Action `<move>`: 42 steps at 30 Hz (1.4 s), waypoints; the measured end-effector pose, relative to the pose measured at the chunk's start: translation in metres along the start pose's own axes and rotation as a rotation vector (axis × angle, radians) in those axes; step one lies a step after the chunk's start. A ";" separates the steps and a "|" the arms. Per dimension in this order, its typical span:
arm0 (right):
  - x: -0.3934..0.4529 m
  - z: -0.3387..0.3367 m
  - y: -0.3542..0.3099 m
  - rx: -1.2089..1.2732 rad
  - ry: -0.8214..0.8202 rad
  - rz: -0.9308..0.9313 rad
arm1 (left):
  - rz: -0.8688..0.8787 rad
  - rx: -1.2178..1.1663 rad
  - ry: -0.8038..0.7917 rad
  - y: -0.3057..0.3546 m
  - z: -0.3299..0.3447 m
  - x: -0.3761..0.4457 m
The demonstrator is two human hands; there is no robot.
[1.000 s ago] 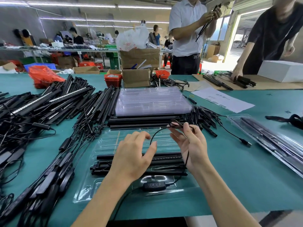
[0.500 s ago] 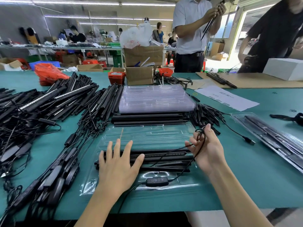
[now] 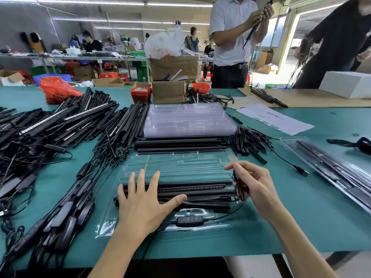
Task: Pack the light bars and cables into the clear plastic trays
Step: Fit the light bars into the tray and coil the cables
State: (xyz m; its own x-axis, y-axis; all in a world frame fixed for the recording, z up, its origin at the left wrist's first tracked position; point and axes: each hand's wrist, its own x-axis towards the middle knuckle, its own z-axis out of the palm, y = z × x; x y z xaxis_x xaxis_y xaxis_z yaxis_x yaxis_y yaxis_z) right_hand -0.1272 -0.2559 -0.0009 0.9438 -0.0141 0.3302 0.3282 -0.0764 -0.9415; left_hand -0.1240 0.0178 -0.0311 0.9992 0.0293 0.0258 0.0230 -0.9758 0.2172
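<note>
**A:** Head view first: what were the hands doing?

**B:** At lower centre of the frame the left hand (image 3: 143, 203) lay flat, fingers straight and spread, pressing on the light bars (image 3: 197, 190) seated in the open clear tray (image 3: 180, 165). It grasped nothing. To the right of centre, the right hand (image 3: 254, 185) had its fingers curled around a gathered bundle of black cable (image 3: 240, 186), pinching the loops together.

**A:** And where did that cable run?

**B:** From the bundle it trailed down and toward the lower centre to the inline controller (image 3: 189, 221), which sat in the tray's near pocket, just below the bars and beside the left thumb.

**A:** What mattered for the next move?

**B:** The bars' long axis ran left to right across the frame, and the bundle hung at their right end, touching or just above the tray's right edge; I could not tell which. The right hand was the nearer one to that end, so I judged it would tuck the coil into a recess there while the left kept the bars down. The risk was loops springing loose or snagging a bar end.

**A:** Farther out?

**B:** Above the tray lay more loose bars and a stack of empty trays (image 3: 188, 120); at left, a heap of bars and cables on the green counter (image 3: 301, 217); at right, a filled tray (image 3: 331, 169).
</note>
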 end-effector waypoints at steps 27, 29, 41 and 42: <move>-0.016 -0.015 -0.014 -0.744 -0.568 -0.005 | -0.003 0.055 0.011 0.000 0.005 0.002; -0.014 -0.018 -0.021 -0.773 -0.622 0.056 | -0.004 0.059 0.006 0.000 0.004 0.003; -0.010 -0.014 -0.027 -0.737 -0.596 0.110 | 0.001 0.061 -0.022 0.002 0.001 0.002; -0.011 -0.011 -0.023 -0.763 -0.579 0.099 | 0.003 0.063 -0.023 0.002 0.001 0.002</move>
State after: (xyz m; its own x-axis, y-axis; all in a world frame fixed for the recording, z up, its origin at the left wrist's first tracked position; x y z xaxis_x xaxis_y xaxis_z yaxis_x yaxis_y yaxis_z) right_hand -0.1460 -0.2645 0.0177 0.9057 0.4231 -0.0252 0.3253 -0.7321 -0.5985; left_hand -0.1218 0.0153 -0.0311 0.9998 0.0218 0.0036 0.0210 -0.9877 0.1548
